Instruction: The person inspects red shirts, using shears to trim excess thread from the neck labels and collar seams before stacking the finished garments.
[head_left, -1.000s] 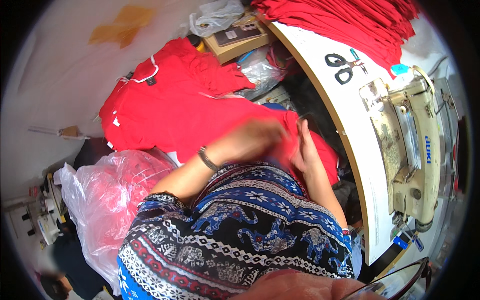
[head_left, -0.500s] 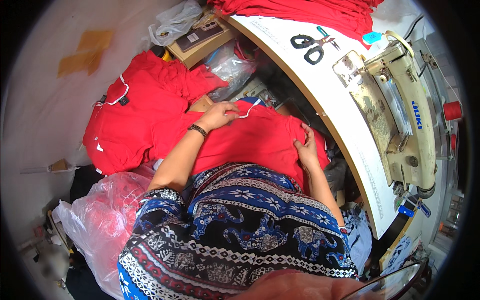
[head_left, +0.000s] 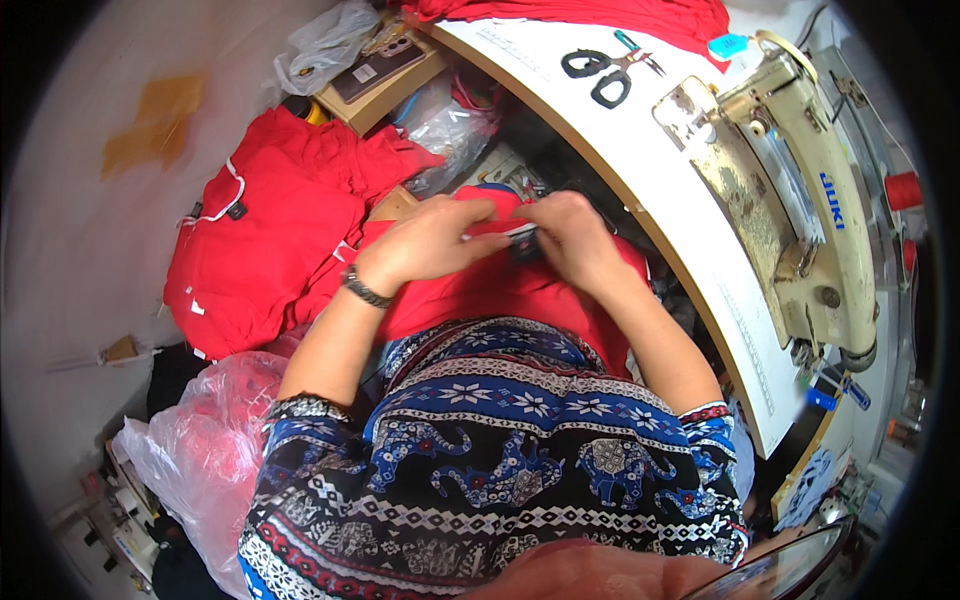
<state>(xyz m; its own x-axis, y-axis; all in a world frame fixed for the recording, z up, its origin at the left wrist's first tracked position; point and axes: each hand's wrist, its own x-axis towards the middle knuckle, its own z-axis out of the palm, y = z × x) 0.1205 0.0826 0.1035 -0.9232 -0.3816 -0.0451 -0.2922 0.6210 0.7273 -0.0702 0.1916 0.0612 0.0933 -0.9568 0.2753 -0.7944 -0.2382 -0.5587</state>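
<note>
A red garment (head_left: 480, 290) of soft cloth lies across my lap. At its upper edge are a narrow white strip and a small black tag (head_left: 523, 243), between my two hands. My left hand (head_left: 430, 240), a dark watch on its wrist, has thumb and fingers curled at that edge, beside the strip. My right hand (head_left: 575, 238) bends over the same edge from the other side, its fingers closed on the cloth by the tag. The fingertips of both are slightly blurred.
More red garments (head_left: 270, 240) are heaped at my left, above a plastic bag (head_left: 210, 430) of red cloth. On the right, a white sewing table (head_left: 560, 90) carries black-handled scissors (head_left: 605, 75) and a sewing machine (head_left: 800, 200). A phone box (head_left: 375, 70) sits on a carton.
My right hand has moved left and up from the garment's right side to its upper edge. Both hands are now close together, and the black tag shows between them.
</note>
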